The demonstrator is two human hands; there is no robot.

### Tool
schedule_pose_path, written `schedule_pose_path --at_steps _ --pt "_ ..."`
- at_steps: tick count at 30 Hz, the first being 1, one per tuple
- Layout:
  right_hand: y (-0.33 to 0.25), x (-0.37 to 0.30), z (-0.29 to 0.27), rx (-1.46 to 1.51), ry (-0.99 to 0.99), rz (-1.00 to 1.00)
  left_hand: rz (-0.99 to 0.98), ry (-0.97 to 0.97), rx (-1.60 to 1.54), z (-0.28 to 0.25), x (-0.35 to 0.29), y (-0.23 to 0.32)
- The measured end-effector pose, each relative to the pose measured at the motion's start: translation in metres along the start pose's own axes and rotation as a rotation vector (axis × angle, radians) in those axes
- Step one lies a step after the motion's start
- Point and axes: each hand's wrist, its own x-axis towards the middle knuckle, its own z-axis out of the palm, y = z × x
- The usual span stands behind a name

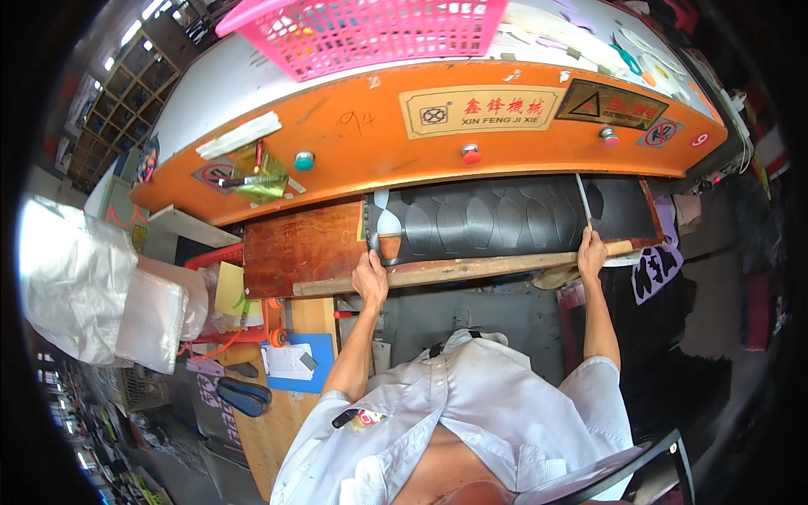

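A black sheet (497, 220), marked with rows of curved, sole-like outlines, lies on a reddish-brown board (303, 248) below an orange machine beam. At the sheet's near left corner, my left hand (369, 279) is closed on its edge. Beside that hand, gaps in the sheet show a pale blue patch (389, 224) and brown board. My right hand (592, 252) is closed at the near end of a thin pale strip (584, 200), which runs away from me across the sheet's right part. Both hands' fingertips are partly hidden. A wooden bar (454, 271) spans the board's near edge.
The orange beam (353, 126) carries a green button (304, 160) and red buttons. A pink basket (362, 38) and teal-handled scissors (626, 57) rest on the white top. Clear plastic bags (80, 278) hang at left. A blue clipboard (313, 383) lies on a wooden surface.
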Motion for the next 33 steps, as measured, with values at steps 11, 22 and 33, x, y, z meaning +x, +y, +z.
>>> schedule_pose_path --at_steps 11,22,33 --pt "-0.168 -0.093 -0.003 0.210 0.107 -0.098 0.142 -0.010 -0.383 -0.056 -0.058 0.022" --pt "-0.371 -0.183 0.096 0.573 -0.601 -0.194 0.154 -0.062 -0.442 -0.014 -0.050 0.023" --pt "-0.326 -0.164 0.069 0.322 -0.353 -0.339 0.112 -0.075 -0.453 -0.021 -0.055 0.031"
